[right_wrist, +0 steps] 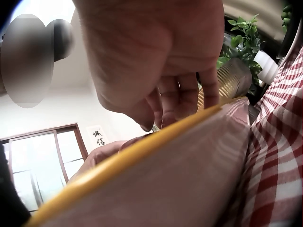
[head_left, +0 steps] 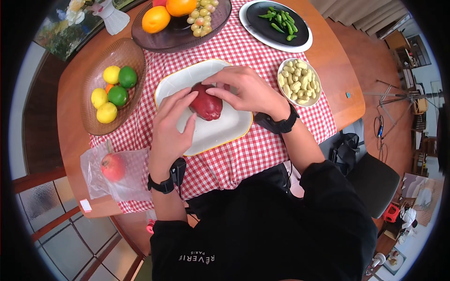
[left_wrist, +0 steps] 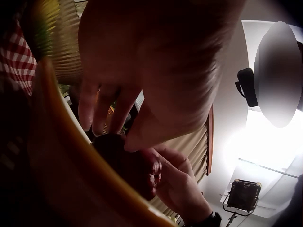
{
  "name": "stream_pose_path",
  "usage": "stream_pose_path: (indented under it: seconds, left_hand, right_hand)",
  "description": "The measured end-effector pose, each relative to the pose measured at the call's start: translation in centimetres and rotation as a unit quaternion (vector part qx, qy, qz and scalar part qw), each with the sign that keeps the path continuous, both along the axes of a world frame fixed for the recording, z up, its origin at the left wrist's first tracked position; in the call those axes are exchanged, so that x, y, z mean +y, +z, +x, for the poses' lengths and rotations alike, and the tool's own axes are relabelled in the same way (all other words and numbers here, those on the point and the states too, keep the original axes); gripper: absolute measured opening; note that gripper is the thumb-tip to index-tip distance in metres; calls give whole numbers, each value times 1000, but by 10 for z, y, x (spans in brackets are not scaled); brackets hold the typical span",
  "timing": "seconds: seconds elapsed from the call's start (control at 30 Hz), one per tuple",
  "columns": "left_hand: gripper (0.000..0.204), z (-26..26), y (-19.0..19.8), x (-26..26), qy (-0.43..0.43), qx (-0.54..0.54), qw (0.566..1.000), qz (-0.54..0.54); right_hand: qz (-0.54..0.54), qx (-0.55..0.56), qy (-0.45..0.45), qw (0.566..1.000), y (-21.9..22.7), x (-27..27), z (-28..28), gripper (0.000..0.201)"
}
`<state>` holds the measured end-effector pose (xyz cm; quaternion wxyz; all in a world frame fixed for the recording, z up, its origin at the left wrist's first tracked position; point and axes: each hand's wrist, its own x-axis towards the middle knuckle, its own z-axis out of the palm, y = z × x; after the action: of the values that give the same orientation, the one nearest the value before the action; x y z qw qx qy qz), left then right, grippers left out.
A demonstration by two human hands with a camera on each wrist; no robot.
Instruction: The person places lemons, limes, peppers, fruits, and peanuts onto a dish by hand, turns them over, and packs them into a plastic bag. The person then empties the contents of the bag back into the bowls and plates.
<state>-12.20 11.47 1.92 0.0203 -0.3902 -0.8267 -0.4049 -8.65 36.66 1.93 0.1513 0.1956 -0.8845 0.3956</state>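
Observation:
A dark red apple (head_left: 206, 107) lies on its side over the white, yellow-rimmed tray (head_left: 229, 129). Its lobed end points toward the person, and both hands are at it. My left hand (head_left: 171, 122) touches the apple's left side with extended fingertips, its thumb tip close by the near edge. From the far right, my right hand (head_left: 246, 86) pinches the apple, thumb on top and fingers partly hidden behind it. The left wrist view catches the apple (left_wrist: 137, 165) from low beside the tray rim. In the right wrist view, the tray wall mostly hides it.
To the left, a ribbed bowl (head_left: 86, 110) holds lemons and limes. Beyond the tray stands a fruit bowl (head_left: 164, 44) with oranges and grapes. Green peppers lie on a black plate (head_left: 262, 30); peanuts fill a white bowl (head_left: 300, 100). A bagged pomegranate (head_left: 112, 167) is at the near left.

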Motion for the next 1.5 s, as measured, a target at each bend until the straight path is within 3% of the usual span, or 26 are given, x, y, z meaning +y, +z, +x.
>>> stream_pose_path:
  seconds: [0.1,0.17,0.2,0.37,0.8,0.9,1.17,1.3,1.37,1.5]
  left_hand:
    - [58,4,2,1,-26,-14,1000,3]
    - [67,5,3,3,-22,-20,1000,0]
    - [67,5,1,3,-19,-23,1000,0]
    - [78,3,-6,4,35,-23,999,-9]
    - [77,3,-8,5,49,-43,998,6]
    - [73,1,-10,4,57,20,998,2]
    - [59,-1,-15,2,84,-39,994,62]
    - [63,-3,-15,0,64,-46,995,54]
    - [70,-4,-12,2,15,9,999,39]
    - [76,3,-10,5,14,-23,999,28]
  right_hand:
    - [-1,53,17,998,-10,1,-5,27]
    - [-23,-54,14,998,-1,4,-1,39]
    - [-26,-42,20,999,-1,5,-1,51]
    - [2,-6,33,999,6,3,1,46]
    - [74,53,50,995,-3,2,-2,51]
    - [76,48,46,995,-4,3,-3,53]
    - [95,54,49,993,-3,1,-2,56]
    - [101,43,48,993,-3,0,-1,62]
    - [91,43,45,994,0,-1,-1,63]
    - [77,39,34,996,3,-3,0,64]
